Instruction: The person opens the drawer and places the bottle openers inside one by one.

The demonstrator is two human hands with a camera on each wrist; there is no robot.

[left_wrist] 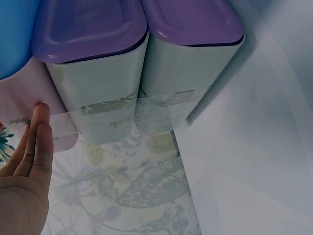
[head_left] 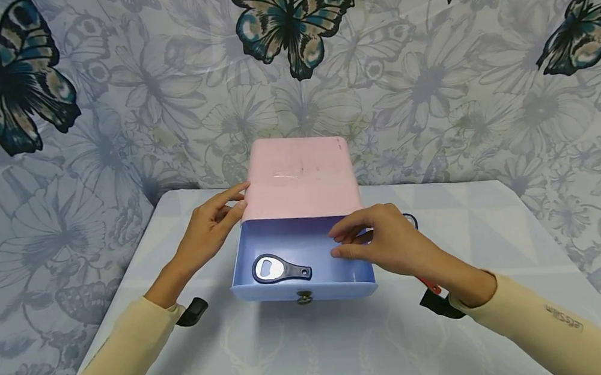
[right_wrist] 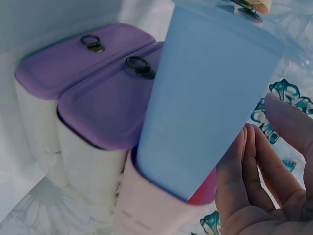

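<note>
A pink box [head_left: 305, 178] has its blue drawer [head_left: 337, 289] pulled out toward me. Inside the drawer, on the left, lies a bottle opener [head_left: 287, 270] with a dark handle and a metal head. My left hand [head_left: 201, 230] rests its fingertips against the pink box's left side; the left wrist view shows those fingers straight. Over the drawer's right side is my right hand [head_left: 392, 239], its fingers loosely bent. In the right wrist view its thumb and fingers stand apart beside the blue drawer wall [right_wrist: 210, 98], with nothing between them.
Two white boxes [right_wrist: 93, 166] with purple drawers [right_wrist: 107, 107] and ring pulls are stacked with the pink box. Partly hidden behind my right hand is an object with a dark loop [head_left: 411, 220] and a red part [head_left: 429, 285]. A butterfly-patterned cloth [head_left: 434, 108] hangs behind the table.
</note>
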